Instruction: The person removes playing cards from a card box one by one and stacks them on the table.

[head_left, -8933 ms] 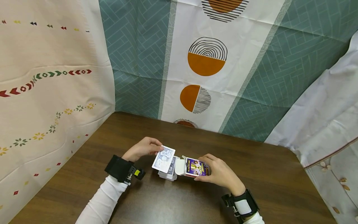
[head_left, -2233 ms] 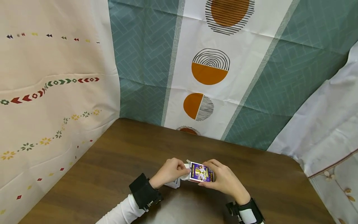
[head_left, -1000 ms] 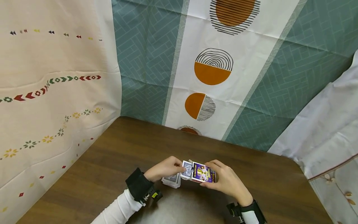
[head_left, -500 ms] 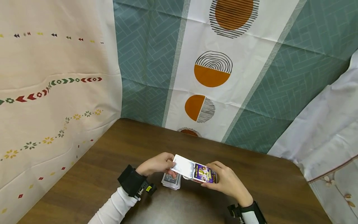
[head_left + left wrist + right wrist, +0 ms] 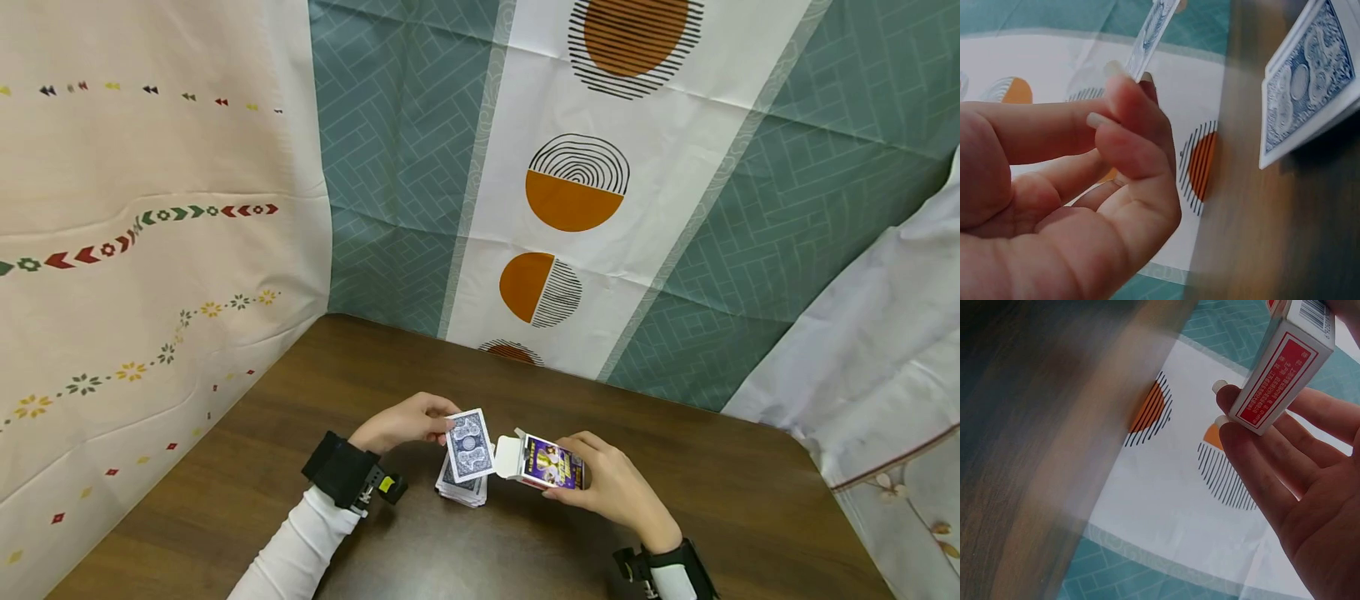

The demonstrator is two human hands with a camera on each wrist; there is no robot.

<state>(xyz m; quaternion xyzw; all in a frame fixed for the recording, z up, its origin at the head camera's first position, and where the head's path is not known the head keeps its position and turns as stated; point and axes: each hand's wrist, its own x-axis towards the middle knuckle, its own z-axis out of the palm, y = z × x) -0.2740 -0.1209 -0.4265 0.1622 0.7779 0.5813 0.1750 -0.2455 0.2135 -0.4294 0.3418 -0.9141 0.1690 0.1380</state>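
My left hand [image 5: 405,421] pinches a blue-backed playing card [image 5: 470,446] by its edge, between thumb and fingers. The card hangs over a stack of cards [image 5: 462,493] on the table and hides part of it. In the left wrist view the pinched card [image 5: 1152,34] shows nearly edge-on, with the stack [image 5: 1310,81] off to the right. My right hand [image 5: 618,487] grips a purple card box [image 5: 553,464] by its closed end, the white flap [image 5: 509,457] hanging out toward the stack. A red panel shows on the side of the box [image 5: 1282,378] in the right wrist view.
The brown wooden table [image 5: 360,358] runs back to a green and white patterned cloth [image 5: 405,167]. A cream cloth [image 5: 165,275] hangs along the left side, a white one [image 5: 877,333] along the right.
My left hand has drawn the card out of the box's mouth, then moved left with it and turned it over the stack. My right hand keeps its grip on the box, almost still.
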